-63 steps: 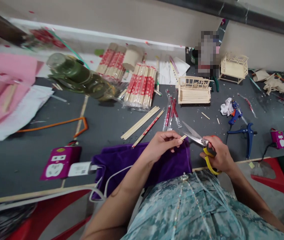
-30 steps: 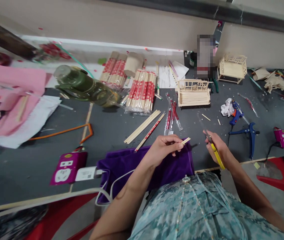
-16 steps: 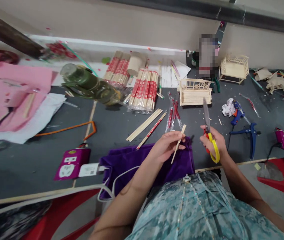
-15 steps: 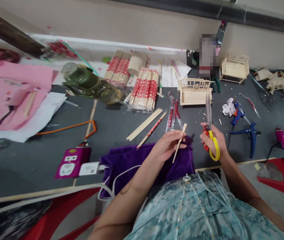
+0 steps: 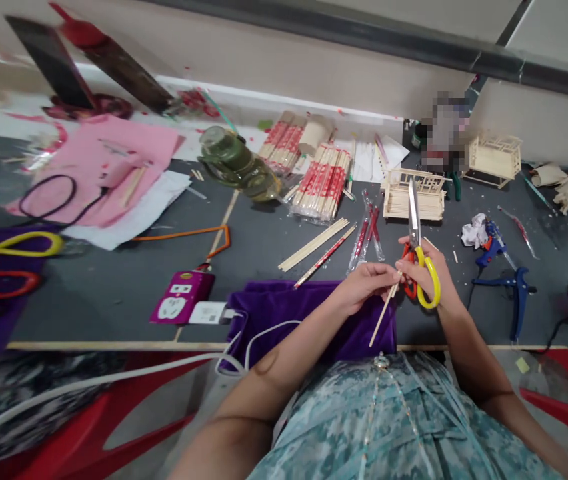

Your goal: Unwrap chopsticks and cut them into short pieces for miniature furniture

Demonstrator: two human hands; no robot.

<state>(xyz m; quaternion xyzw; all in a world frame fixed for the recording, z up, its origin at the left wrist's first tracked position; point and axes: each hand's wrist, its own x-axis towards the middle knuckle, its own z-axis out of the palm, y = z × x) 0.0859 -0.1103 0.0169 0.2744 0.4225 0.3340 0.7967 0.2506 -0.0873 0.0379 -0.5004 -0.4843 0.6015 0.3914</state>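
Thin wooden sticks (image 5: 383, 316) are pinched in my left hand (image 5: 370, 287), slanting down over a purple cloth (image 5: 269, 300). My right hand (image 5: 427, 272) holds scissors (image 5: 414, 210) with yellow and red handles, blades pointing up and away from me. Fingers of both hands meet at the top of the sticks. Left of the hands lie several loose sticks (image 5: 314, 245) and one chopstick in a red and white wrapper (image 5: 325, 256). Beyond my right hand stands a small bench made of sticks (image 5: 414, 201).
Wrapped chopstick bundles (image 5: 321, 181), a green bottle (image 5: 237, 163) and a second stick model (image 5: 493, 159) stand at the back. Blue cutters (image 5: 518, 300) and a glue gun (image 5: 491, 248) lie right. A purple socket box (image 5: 183, 295) and other scissors (image 5: 24, 245) are left.
My left hand has moved right with the sticks, up to my right hand. The view has shifted left, bringing the other scissors at the far left into fuller view.
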